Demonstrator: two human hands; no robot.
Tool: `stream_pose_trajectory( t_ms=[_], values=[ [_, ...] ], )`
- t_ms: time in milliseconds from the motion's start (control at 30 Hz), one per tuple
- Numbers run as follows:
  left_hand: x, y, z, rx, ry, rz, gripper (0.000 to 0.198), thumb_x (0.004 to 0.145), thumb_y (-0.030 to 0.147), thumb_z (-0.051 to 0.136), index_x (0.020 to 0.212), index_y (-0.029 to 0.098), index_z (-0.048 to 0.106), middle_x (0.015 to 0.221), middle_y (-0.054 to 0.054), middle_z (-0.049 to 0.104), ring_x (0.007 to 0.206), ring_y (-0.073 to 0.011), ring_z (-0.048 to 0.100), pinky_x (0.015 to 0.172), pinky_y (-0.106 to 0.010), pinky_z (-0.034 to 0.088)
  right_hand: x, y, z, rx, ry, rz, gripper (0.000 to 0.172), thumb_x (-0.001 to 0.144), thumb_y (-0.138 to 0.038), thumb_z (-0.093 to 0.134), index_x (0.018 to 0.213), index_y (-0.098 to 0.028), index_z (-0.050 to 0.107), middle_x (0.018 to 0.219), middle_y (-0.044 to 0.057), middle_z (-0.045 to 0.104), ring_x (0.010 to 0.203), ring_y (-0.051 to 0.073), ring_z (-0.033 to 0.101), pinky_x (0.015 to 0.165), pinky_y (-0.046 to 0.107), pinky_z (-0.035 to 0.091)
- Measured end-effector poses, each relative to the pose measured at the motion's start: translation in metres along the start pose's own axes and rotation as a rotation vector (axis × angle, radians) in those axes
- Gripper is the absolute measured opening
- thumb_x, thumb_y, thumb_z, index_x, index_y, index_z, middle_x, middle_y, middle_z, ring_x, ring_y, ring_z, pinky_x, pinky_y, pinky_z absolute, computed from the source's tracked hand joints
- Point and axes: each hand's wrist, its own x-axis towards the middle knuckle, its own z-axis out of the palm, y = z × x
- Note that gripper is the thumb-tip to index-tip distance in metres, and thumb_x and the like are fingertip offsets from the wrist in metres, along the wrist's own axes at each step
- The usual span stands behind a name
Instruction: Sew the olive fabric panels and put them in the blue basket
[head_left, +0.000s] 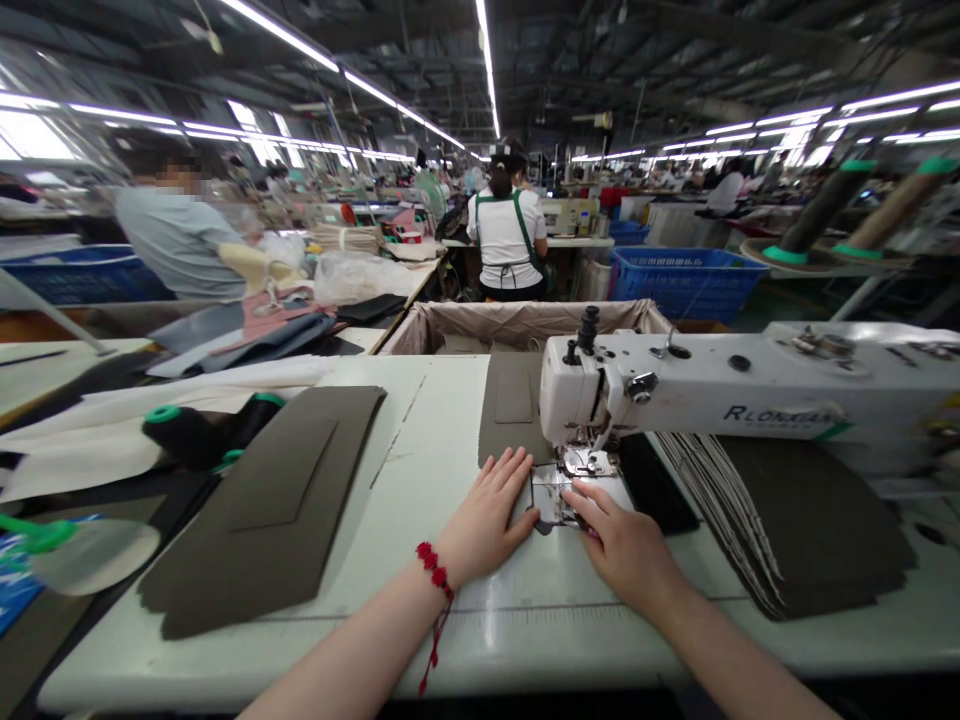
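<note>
My left hand (487, 520) lies flat with fingers spread, just left of the sewing machine's metal needle plate (551, 490). Its fingertips reach the near edge of a dark grey-brown fabric panel (491, 430), which extends behind the machine head and has a pocket-like patch on it. Over the right part of the plate, my right hand (630, 550) stretches its index finger close to the presser foot (589, 462). The other fingers of that hand bend underneath and are partly hidden. No held object shows in either hand. The white sewing machine (675, 375) spans the right side.
Stacked grey-brown panels (277, 500) lie at left, and another stack (817, 520) sits under the machine arm. Black thread cones (184, 432) rest at far left. Beyond the table are a fabric-lined bin (525, 318), a blue basket (682, 285) and a seated person (506, 230).
</note>
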Motion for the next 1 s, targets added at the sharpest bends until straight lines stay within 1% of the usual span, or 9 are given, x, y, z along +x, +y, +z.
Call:
stream_pose_trajectory(
  t_ms=[100, 167, 267, 367, 567, 700, 800, 900, 1000],
  values=[
    [-0.001, 0.001, 0.001, 0.034, 0.028, 0.008, 0.068, 0.093, 0.043, 0.051, 0.149, 0.022, 0.019, 0.153, -0.008, 0.023, 0.142, -0.0248, 0.018, 0.115, -0.045, 0.022, -0.001, -0.003, -0.003, 0.001, 0.012, 0.005, 0.052, 0.085, -0.010, 0.046, 0.134, -0.027, 0.049, 0.142, 0.004, 0.047, 0.113, 0.020, 0.058, 0.090, 0.033, 0.050],
    [0.000, 0.004, -0.002, 0.057, 0.055, -0.005, 0.067, 0.092, 0.047, 0.052, 0.147, 0.022, 0.023, 0.148, -0.010, 0.036, 0.138, -0.0255, 0.029, 0.115, -0.046, 0.022, -0.001, -0.005, -0.005, 0.006, 0.012, 0.011, 0.051, 0.085, -0.011, 0.047, 0.133, -0.027, 0.050, 0.141, 0.005, 0.048, 0.114, 0.020, 0.057, 0.091, 0.033, 0.049],
    [0.000, 0.010, -0.012, 0.084, 0.108, -0.074, 0.050, 0.098, 0.044, 0.041, 0.139, 0.017, 0.035, 0.107, -0.010, 0.067, 0.110, -0.0253, 0.059, 0.109, -0.050, 0.028, 0.000, -0.008, -0.011, 0.012, -0.005, 0.020, 0.050, 0.086, -0.011, 0.046, 0.133, -0.027, 0.051, 0.140, 0.005, 0.049, 0.116, 0.020, 0.056, 0.092, 0.033, 0.048],
    [-0.001, 0.013, -0.023, 0.112, 0.134, -0.134, 0.042, 0.101, 0.041, 0.029, 0.128, 0.013, 0.047, 0.080, -0.008, 0.068, 0.087, -0.0257, 0.066, 0.093, -0.046, 0.043, 0.002, -0.012, -0.021, 0.015, -0.016, 0.013, 0.051, 0.084, -0.010, 0.046, 0.131, -0.028, 0.052, 0.137, 0.003, 0.052, 0.114, 0.020, 0.058, 0.090, 0.033, 0.048],
    [-0.037, 0.020, -0.028, 0.145, 0.045, -0.016, 0.061, 0.093, 0.049, 0.050, 0.142, 0.018, 0.033, 0.141, -0.013, 0.044, 0.131, -0.0290, 0.039, 0.104, -0.045, 0.037, -0.043, -0.024, -0.046, 0.190, -0.015, 0.036, 0.034, 0.089, -0.018, 0.046, 0.117, -0.028, 0.061, 0.111, 0.002, 0.067, 0.094, 0.018, 0.065, 0.082, 0.028, 0.049],
    [-0.082, 0.049, -0.023, 0.138, -0.043, -0.037, 0.041, 0.097, 0.042, 0.046, 0.133, 0.025, 0.046, 0.130, -0.008, 0.054, 0.120, -0.0272, 0.050, 0.100, -0.044, 0.044, -0.111, -0.031, -0.043, 0.502, -0.048, 0.237, 0.023, 0.095, -0.034, 0.043, 0.093, -0.026, 0.065, 0.089, 0.000, 0.069, 0.080, 0.018, 0.065, 0.072, 0.027, 0.049],
    [-0.103, 0.072, -0.014, 0.161, -0.029, -0.030, 0.047, 0.096, 0.040, 0.048, 0.139, 0.024, 0.040, 0.137, -0.008, 0.048, 0.125, -0.0285, 0.046, 0.104, -0.047, 0.041, -0.151, -0.037, -0.035, 0.574, -0.111, 0.405, 0.026, 0.095, -0.041, 0.043, 0.082, -0.025, 0.059, 0.071, -0.001, 0.065, 0.066, 0.017, 0.062, 0.065, 0.027, 0.047],
    [-0.109, 0.089, -0.004, 0.189, -0.057, 0.062, 0.060, 0.095, 0.038, 0.049, 0.147, 0.021, 0.025, 0.150, -0.007, 0.031, 0.138, -0.0286, 0.029, 0.114, -0.050, 0.029, -0.168, -0.044, -0.030, 0.579, -0.114, 0.471, 0.023, 0.095, -0.042, 0.042, 0.086, -0.026, 0.056, 0.071, -0.001, 0.064, 0.066, 0.018, 0.061, 0.063, 0.027, 0.046],
    [-0.107, 0.100, 0.002, 0.174, -0.134, 0.126, 0.057, 0.097, 0.033, 0.045, 0.148, 0.022, 0.022, 0.153, -0.003, 0.026, 0.140, -0.0246, 0.024, 0.116, -0.046, 0.027, -0.169, -0.054, -0.029, 0.611, -0.087, 0.472, 0.022, 0.096, -0.039, 0.038, 0.091, -0.026, 0.054, 0.081, 0.001, 0.065, 0.072, 0.019, 0.062, 0.066, 0.028, 0.045]
  ],
)
